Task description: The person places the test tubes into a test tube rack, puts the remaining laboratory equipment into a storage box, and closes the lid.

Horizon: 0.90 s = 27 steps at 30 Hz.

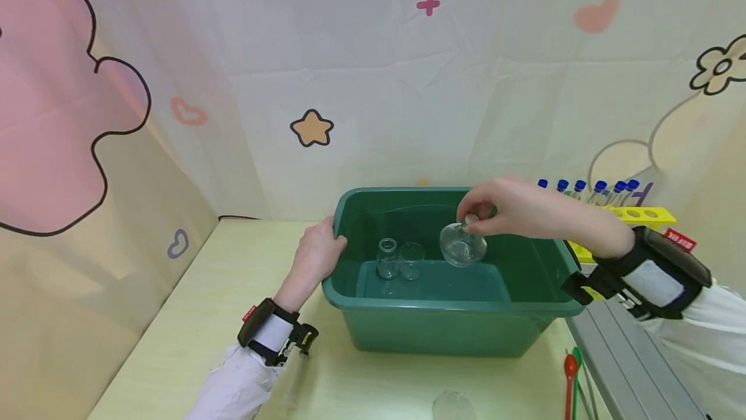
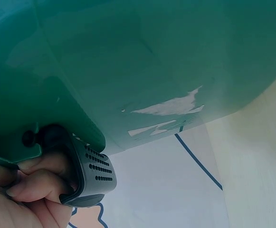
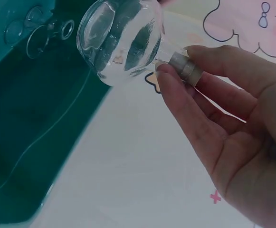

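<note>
A green plastic tub (image 1: pixel 437 329) stands on the table. My left hand (image 1: pixel 317 248) grips its left end; in the left wrist view the fingers (image 2: pixel 42 183) curl at a grey-and-black handle (image 2: pixel 97 166) on the tub's side. Over the tub's inside, my right hand (image 1: pixel 513 210) pinches the neck of a round clear glass flask (image 1: pixel 462 248). The right wrist view shows thumb and fingers round the frosted neck (image 3: pixel 185 66), the bulb pointing away from the palm. A small glass bottle (image 1: pixel 387 261) and a glass beaker (image 1: pixel 411 265) stand side by side in the tub.
A yellow rack (image 1: pixel 647 215) with several blue-capped test tubes (image 1: pixel 600 188) is at the right. Red and green spoons (image 1: pixel 569 368) lie beside a grey ridged surface (image 1: pixel 629 355). A round clear glass piece (image 1: pixel 453 405) is at the front edge. A patterned curtain (image 1: pixel 373 103) hangs behind.
</note>
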Motion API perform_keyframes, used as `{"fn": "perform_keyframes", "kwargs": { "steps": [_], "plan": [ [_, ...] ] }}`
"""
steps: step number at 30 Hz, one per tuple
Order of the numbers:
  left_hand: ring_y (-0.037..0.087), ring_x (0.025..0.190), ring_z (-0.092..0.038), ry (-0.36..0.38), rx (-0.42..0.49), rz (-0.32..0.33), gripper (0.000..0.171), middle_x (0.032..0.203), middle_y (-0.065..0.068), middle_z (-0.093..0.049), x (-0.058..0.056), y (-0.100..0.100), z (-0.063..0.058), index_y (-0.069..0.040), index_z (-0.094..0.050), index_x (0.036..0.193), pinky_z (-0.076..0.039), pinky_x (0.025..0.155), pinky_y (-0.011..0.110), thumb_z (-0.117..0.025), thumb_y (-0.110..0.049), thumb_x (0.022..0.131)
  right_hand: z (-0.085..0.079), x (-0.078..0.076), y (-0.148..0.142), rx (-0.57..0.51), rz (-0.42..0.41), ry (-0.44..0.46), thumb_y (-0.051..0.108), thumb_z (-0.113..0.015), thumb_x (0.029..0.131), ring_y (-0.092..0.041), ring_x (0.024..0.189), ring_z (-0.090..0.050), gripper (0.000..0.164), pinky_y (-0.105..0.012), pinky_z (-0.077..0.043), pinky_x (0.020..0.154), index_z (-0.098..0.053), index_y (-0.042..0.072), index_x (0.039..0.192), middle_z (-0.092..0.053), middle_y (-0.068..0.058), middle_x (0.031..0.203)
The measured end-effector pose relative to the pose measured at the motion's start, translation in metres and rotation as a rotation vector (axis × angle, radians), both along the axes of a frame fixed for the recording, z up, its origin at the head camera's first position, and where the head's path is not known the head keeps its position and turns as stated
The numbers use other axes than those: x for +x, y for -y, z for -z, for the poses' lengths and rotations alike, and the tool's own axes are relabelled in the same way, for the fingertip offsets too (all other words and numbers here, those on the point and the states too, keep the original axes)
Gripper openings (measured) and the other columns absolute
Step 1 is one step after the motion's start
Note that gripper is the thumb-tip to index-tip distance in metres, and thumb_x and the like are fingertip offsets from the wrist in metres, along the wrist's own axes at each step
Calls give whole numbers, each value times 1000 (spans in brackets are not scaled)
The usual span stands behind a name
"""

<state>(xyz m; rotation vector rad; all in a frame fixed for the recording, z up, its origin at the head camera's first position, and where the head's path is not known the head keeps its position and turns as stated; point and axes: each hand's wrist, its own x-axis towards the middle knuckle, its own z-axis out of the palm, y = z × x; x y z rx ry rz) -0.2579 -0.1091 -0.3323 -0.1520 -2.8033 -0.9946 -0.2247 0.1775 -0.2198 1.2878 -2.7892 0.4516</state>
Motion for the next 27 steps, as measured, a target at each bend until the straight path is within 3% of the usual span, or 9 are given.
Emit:
{"fn": "perform_keyframes", "kwargs": {
  "steps": [8,14,21,27],
  "plan": [
    [26,68,-60,-14,-4,0,10,81,15,-58,-1,-1,2,2,-52,90,-51,58,38,-48,-6,86,22,-35,13,37,39,59,5,-68,79,-11,64,-53,9,-27,-46,58,-67,3,87,-60,3,75],
    [26,68,-61,-10,-1,-8,11,83,16,-59,-2,-1,2,2,-52,92,-51,58,39,-48,-6,86,45,-58,16,50,71,160,0,-64,79,-13,66,-53,7,-29,-46,59,-65,0,86,-60,0,75],
    [27,69,-61,-14,3,-2,12,85,17,-60,-2,1,2,3,-53,93,-51,58,38,-48,-6,87,65,-75,14,82,120,245,-1,-63,80,-15,67,-53,9,-30,-46,61,-65,-1,88,-59,-2,77],
    [28,69,-62,-16,9,-6,10,83,17,-59,-1,0,2,3,-52,92,-51,59,40,-48,-6,87,79,-89,15,115,163,261,-3,-63,78,-16,65,-53,8,-31,-47,59,-66,-1,86,-60,-5,78]
  ]
}}
